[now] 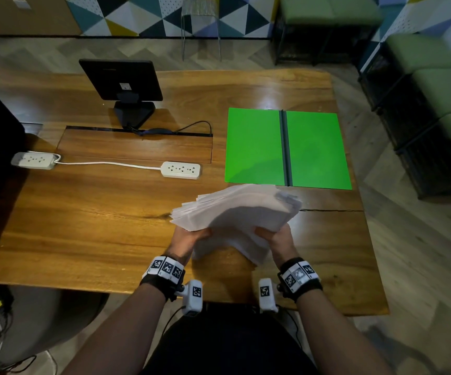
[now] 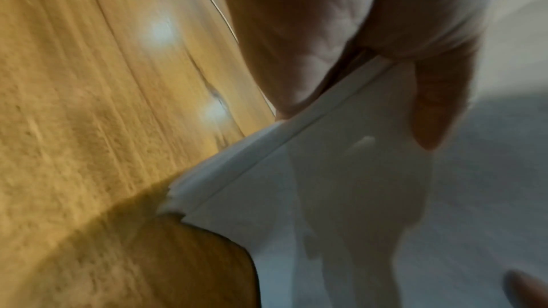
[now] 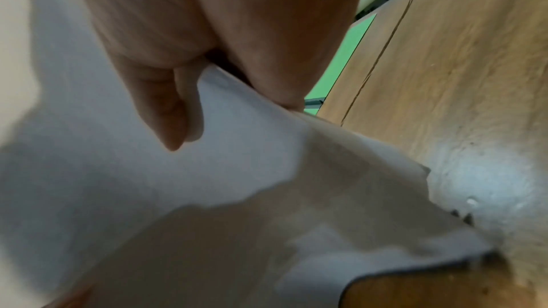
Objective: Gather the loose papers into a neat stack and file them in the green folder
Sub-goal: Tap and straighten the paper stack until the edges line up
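A thick, uneven bundle of white papers (image 1: pixel 235 212) is lifted over the wooden table (image 1: pixel 83 212), its sheets fanned out at the far edges. My left hand (image 1: pixel 192 235) grips its left near edge, thumb on top (image 2: pixel 427 102) of the papers (image 2: pixel 355 196). My right hand (image 1: pixel 276 235) grips the right near edge, thumb pressed on the sheets (image 3: pixel 237 172). The green folder (image 1: pixel 257 147) lies open and flat just beyond the bundle, a dark spine strip down its middle; a sliver of the green folder (image 3: pixel 341 67) shows past my right fingers.
Two white power strips (image 1: pixel 181 169) (image 1: pixel 33 160) joined by a cable lie left of the folder. A black monitor (image 1: pixel 121 82) stands at the back of the table. Green-cushioned crates (image 1: pixel 435 104) line the right side, past the table's edge.
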`<state>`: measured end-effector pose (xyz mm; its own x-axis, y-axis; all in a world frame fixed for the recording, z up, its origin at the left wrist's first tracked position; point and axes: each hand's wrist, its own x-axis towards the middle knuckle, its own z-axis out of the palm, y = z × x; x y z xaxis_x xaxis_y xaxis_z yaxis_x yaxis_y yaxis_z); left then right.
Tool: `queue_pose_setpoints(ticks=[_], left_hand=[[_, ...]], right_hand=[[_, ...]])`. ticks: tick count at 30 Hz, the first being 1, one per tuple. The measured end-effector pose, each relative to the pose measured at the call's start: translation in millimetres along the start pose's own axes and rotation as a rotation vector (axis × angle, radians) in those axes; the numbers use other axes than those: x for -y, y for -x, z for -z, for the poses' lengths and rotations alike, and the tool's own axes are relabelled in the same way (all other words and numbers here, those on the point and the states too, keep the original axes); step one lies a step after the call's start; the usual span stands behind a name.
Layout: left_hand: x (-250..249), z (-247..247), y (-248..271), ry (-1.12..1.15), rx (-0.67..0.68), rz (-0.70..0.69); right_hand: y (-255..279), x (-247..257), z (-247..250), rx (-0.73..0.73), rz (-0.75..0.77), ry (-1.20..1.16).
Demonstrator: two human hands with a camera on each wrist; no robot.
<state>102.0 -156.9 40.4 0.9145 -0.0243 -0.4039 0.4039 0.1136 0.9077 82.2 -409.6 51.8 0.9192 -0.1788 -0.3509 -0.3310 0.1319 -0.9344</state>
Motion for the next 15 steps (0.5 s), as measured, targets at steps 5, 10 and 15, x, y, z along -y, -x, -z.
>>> queue_pose_setpoints(ticks=[5, 10, 15], left_hand=[[-9.1, -4.2, -2.1, -0.048, -0.015, -0.017], [-17.2, -5.9, -1.7, -0.096, 0.009, -0.017], [-18.0, -20.8, -3.2, -0.073, -0.005, -0.021]], right_hand=[[-9.5, 6.1, 5.6, -0.07, 0.054, -0.009], [-20.5, -4.1, 16.1, -0.038, -0.012, 0.058], [-18.6, -15.2, 8.3, 0.002, -0.046, 0.063]])
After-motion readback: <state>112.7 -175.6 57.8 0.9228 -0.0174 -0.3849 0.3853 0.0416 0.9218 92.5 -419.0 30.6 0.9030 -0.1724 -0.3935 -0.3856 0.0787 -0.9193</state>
